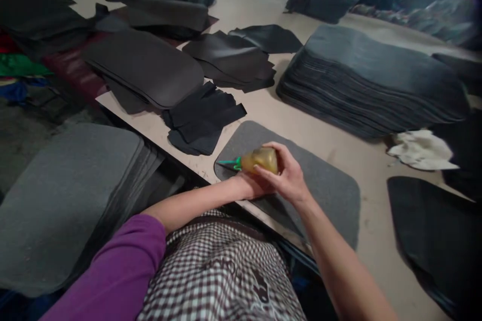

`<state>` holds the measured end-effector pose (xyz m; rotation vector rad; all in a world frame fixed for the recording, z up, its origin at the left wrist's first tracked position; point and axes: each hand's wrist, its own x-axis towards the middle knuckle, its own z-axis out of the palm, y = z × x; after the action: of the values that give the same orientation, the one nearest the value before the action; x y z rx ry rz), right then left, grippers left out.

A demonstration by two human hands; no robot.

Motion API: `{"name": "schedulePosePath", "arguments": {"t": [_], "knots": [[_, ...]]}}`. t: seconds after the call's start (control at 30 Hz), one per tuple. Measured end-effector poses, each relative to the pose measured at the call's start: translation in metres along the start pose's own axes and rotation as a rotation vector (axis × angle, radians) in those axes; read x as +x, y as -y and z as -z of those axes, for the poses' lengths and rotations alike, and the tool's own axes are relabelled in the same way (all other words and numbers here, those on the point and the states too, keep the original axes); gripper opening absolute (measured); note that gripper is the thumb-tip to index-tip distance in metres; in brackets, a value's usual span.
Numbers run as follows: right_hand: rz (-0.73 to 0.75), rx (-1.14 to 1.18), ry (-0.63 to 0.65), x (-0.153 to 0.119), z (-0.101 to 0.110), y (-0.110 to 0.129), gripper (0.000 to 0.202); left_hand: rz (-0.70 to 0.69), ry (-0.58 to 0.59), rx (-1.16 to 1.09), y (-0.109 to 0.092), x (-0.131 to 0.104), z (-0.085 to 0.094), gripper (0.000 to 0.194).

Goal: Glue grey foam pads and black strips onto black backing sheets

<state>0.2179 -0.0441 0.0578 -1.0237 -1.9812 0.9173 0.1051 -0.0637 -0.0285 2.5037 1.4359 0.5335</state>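
My right hand [288, 173] is closed round a squeeze bottle [259, 160] of yellowish, glue-like liquid, lying on its side in the air with its thin green nozzle pointing left. Under the nozzle and bottle lies a grey, round-cornered sheet [324, 180] at the table's near edge. My left hand [256, 186] is just below the bottle, close to the sheet's near edge. Its fingers are mostly hidden by the bottle and my right hand, so whether it touches the bottle cannot be made out.
Black strips [203, 118] lie left of the sheet. Beyond them are dark cut sheets [146, 67]. A tall stack of dark sheets [369, 80] stands behind, near a crumpled white cloth [422, 150]. Another grey stack [71, 200] sits at my left; a black piece [433, 230] lies right.
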Motion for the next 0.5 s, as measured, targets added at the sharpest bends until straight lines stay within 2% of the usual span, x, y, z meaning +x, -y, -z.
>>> {"name": "schedulePosePath", "arguments": {"t": [0.07,0.1,0.17,0.27,0.37,0.5], "knots": [[-0.06,0.094,-0.088,0.0,0.001,-0.005,0.056,-0.087,0.038,0.052,-0.006,-0.01,0.013,0.056],[-0.103,0.171,-0.176,-0.002,0.003,-0.01,0.054,-0.131,0.043,0.075,-0.01,-0.015,0.02,0.063],[-0.184,0.38,-0.425,-0.006,0.008,-0.021,0.047,-0.209,0.022,0.107,-0.023,-0.022,0.028,0.074],[-0.237,0.628,-0.738,-0.019,0.023,-0.045,0.043,-0.285,0.017,0.142,-0.041,-0.025,0.027,0.081],[-0.262,0.601,-0.872,-0.034,0.041,-0.071,0.044,-0.302,0.067,0.176,-0.046,-0.026,0.02,0.088],[-0.278,0.546,-0.942,-0.047,0.05,-0.094,0.043,-0.276,0.106,0.192,-0.023,-0.033,0.025,0.091]]}}
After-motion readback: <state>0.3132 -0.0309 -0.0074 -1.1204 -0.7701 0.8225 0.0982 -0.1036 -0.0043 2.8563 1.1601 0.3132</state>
